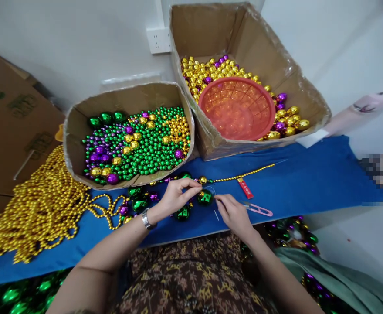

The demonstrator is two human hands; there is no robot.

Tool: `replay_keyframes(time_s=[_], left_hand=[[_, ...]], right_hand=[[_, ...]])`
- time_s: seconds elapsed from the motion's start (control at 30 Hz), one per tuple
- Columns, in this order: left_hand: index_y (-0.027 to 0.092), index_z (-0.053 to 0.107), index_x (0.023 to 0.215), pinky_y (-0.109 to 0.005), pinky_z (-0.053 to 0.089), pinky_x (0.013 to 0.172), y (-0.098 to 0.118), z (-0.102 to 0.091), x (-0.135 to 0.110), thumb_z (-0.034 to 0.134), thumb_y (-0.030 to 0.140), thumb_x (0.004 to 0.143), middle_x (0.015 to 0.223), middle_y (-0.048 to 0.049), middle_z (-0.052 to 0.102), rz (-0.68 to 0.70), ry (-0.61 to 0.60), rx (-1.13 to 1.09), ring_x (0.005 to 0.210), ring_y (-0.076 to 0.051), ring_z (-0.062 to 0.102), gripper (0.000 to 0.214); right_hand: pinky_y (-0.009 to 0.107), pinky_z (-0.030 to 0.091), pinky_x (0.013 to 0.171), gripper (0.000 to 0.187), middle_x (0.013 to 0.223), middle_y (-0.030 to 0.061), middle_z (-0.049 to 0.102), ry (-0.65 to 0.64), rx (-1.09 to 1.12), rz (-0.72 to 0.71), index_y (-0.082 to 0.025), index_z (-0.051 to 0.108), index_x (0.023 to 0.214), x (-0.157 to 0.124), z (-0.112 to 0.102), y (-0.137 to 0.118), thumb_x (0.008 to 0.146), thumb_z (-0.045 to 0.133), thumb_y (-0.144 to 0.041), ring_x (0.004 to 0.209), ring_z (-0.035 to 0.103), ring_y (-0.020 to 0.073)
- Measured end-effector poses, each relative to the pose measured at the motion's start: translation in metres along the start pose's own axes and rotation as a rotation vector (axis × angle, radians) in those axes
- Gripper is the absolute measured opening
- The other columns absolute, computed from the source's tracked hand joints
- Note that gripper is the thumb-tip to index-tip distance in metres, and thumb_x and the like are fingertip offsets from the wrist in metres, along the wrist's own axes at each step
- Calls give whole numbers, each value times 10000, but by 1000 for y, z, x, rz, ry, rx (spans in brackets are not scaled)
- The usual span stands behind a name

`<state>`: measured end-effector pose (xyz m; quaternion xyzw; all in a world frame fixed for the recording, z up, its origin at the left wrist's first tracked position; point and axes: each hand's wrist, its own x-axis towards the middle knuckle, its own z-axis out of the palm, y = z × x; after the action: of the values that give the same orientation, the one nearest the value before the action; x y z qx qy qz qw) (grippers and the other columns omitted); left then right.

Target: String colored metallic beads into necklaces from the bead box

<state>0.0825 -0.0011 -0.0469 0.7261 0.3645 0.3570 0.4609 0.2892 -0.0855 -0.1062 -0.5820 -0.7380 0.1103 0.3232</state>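
My left hand (180,195), with a silver watch at the wrist, is closed in a pinch at one side of a thin clear thread (211,188). On the thread's other side, my right hand (234,213) pinches it with thumb and forefinger. Just below the thread lies a large shiny green ball (205,197). Behind my fingers, a strand of small gold beads (240,176) stretches right across the blue cloth. More green balls (140,204) and purple ones lie under and left of my left forearm. Pink thread snips (259,209) rest beyond my right hand.
A cardboard box (76,163) of green, gold and purple beads stands behind; a taller box (211,148) holds gold balls and a red basket (237,109). Gold bead strands (37,205) heap at left. A red tag (245,189) lies on the blue cloth (322,174).
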Motion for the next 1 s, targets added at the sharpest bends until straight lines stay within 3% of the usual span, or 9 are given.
replay_keyframes(time_s=[0.13,0.27,0.4,0.47,0.53,0.63,0.77,0.9,1.0], left_hand=[[177,737,864,-282,539,713,37,-19,10,651,322,849,848,-59,751,21,16,4,777,-175,688,169],[179,731,862,-273,538,700,53,-37,25,636,344,857,848,-56,744,14,-3,-70,771,-169,678,191],[183,706,1030,-319,522,791,28,-59,59,416,371,960,1023,-91,711,45,11,112,921,-203,657,352],[169,707,1021,-374,471,918,9,-69,80,518,295,904,1022,-108,696,56,21,414,988,-238,627,256],[161,710,991,-408,430,976,-8,-74,97,598,190,822,1005,-118,688,32,-84,660,1006,-260,613,205],[168,703,955,-395,444,955,-22,-78,108,609,128,776,998,-111,678,-7,-234,749,988,-252,613,206],[160,669,932,-367,491,884,-18,-78,96,663,203,765,975,-85,666,-52,-52,430,930,-222,617,173],[174,609,968,-292,549,709,0,-73,70,683,324,797,891,-33,664,-267,171,-411,760,-151,658,239],[185,624,1032,-290,570,771,14,-65,54,689,290,807,870,-18,677,-330,238,-791,760,-132,678,257]], right_hand=[[309,552,870,253,1073,98,690,95,112,-46,-193,598,1184,26,-5,-22,969,475,-244,998,673,193],[307,570,823,234,980,79,720,82,166,-141,-192,644,1101,43,5,-34,984,447,-242,902,698,182],[286,577,777,220,931,77,733,100,212,-127,-174,657,1046,44,9,-30,981,453,-228,844,709,174],[282,578,789,220,947,79,735,95,225,-105,-173,656,1059,42,7,-28,979,459,-227,856,713,174],[281,582,785,227,948,79,738,95,223,-87,-173,658,1067,40,6,-27,979,457,-232,849,718,175],[279,587,786,242,955,76,742,97,221,-73,-176,659,1078,38,6,-27,983,447,-244,850,723,176],[287,584,833,254,1009,75,745,92,212,-85,-183,652,1120,37,8,-27,978,452,-251,889,725,183],[279,582,830,250,1015,73,746,97,220,-111,-181,650,1130,36,8,-30,974,465,-244,899,724,182],[280,582,808,246,1000,71,747,78,221,-138,-184,655,1121,36,8,-34,977,465,-244,885,723,178]])
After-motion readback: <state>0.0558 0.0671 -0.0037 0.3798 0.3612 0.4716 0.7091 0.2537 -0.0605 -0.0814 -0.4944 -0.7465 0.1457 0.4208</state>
